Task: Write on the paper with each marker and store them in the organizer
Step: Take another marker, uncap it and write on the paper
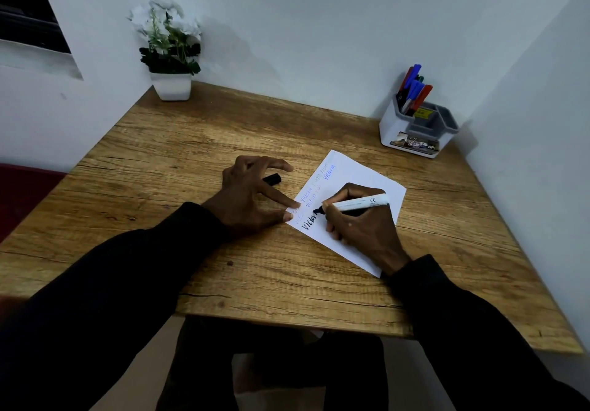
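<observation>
A white sheet of paper lies angled on the wooden table, with several lines of coloured handwriting along its left side. My right hand grips a white-barrelled black marker, its tip touching the paper beside fresh black letters. My left hand is spread, thumb and forefinger tips pressing the paper's left corner. A black marker cap lies on the table, partly hidden behind my left hand. The white and grey organizer stands at the back right and holds several blue, red and green markers.
A white pot with white artificial flowers stands at the table's back left corner. Walls close in behind and on the right. The wooden table has its front edge near my lap. A dark red seat shows at the left edge.
</observation>
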